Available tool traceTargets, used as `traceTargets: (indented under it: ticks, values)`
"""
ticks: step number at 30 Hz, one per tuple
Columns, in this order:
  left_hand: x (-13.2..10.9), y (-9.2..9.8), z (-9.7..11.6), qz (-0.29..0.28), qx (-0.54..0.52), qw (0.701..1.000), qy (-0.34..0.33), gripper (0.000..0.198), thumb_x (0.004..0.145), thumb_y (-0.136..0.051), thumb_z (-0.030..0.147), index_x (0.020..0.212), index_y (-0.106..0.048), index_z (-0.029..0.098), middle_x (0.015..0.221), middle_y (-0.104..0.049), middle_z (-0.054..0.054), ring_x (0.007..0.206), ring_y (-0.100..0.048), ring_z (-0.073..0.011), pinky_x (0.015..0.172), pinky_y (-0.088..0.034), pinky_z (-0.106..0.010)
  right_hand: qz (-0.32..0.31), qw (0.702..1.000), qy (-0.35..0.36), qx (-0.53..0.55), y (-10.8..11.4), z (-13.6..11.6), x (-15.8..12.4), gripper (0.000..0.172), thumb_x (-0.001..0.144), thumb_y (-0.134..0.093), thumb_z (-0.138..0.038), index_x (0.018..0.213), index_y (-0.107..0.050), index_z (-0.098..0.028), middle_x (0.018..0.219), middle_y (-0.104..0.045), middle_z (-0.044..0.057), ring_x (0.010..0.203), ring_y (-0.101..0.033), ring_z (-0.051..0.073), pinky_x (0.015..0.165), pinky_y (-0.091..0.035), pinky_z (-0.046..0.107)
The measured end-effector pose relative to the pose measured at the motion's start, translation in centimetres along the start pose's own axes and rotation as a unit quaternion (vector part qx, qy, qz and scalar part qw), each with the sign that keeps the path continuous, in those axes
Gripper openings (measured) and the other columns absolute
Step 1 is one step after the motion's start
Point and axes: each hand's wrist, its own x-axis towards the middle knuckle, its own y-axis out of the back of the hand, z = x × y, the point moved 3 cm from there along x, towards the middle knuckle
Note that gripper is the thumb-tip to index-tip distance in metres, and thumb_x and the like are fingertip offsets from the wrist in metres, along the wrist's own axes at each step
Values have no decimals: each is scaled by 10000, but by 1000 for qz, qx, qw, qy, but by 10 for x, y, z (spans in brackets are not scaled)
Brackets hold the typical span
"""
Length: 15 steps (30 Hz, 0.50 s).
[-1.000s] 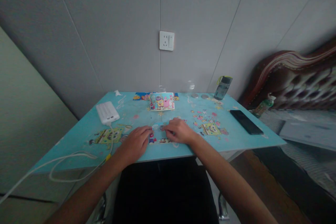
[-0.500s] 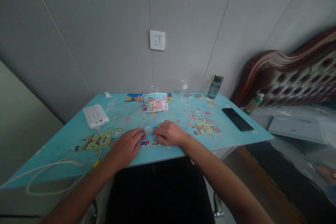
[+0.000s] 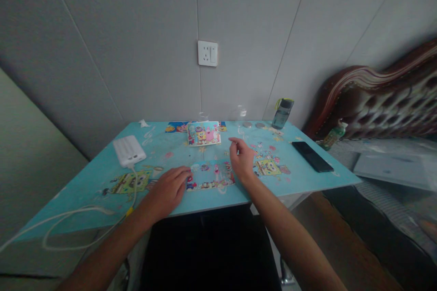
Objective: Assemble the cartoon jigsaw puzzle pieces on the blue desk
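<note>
A partly filled cartoon puzzle frame (image 3: 210,176) lies near the front edge of the light-blue table (image 3: 307,177). My left hand (image 3: 169,189) rests flat at the frame's left edge, fingertips touching it. My right hand (image 3: 241,159) is lifted just right of the frame, fingers loosely curled, thumb and forefinger close together; whether a piece is pinched there is too small to tell. Loose puzzle pieces (image 3: 261,150) are scattered to the right of that hand. A finished cartoon picture card (image 3: 204,133) leans at the back of the table.
A white power bank (image 3: 129,151) with a white cable (image 3: 78,218) lies at the left. A black phone (image 3: 312,156) lies at the right, a dark water bottle (image 3: 282,114) stands at the back right. A wall socket (image 3: 207,52) is above. A bed headboard (image 3: 382,100) stands right of the table.
My right hand has lifted off the puzzle frame and moved right and back toward the loose pieces, uncovering the frame. My left hand stays at the frame's left edge.
</note>
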Motion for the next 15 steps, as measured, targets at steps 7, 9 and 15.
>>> traceTargets:
  ticks: [7, 9, 15]
  values:
    - [0, 2, 3, 11, -7, 1000, 3, 348, 972, -427, 189, 1233, -657, 186, 1315, -628, -105, 1208, -583, -263, 1078, -471, -471, 46, 988, -148, 10, 14, 26, 16, 360, 952, -418, -313, 1107, -699, -150, 695, -655, 25, 549, -533, 157, 569, -408, 282]
    - [0, 2, 3, 10, -7, 1000, 5, 352, 968, -431, 179, 1242, -652, 180, 1321, -623, -107, 1211, -579, -264, 1082, -468, -473, 36, 989, -141, -19, 17, 28, 17, 349, 939, -432, -294, 1084, -712, -144, 730, -683, 44, 586, -564, 169, 604, -426, 295]
    - [1, 3, 4, 5, -10, 1000, 8, 354, 964, -431, 174, 1238, -656, 183, 1317, -626, -105, 1216, -577, -266, 1084, -471, -479, -112, 993, 15, -39, -2, 1, -7, 279, 929, -477, -205, 1048, -729, -188, 876, -736, 56, 759, -635, 187, 768, -472, 312]
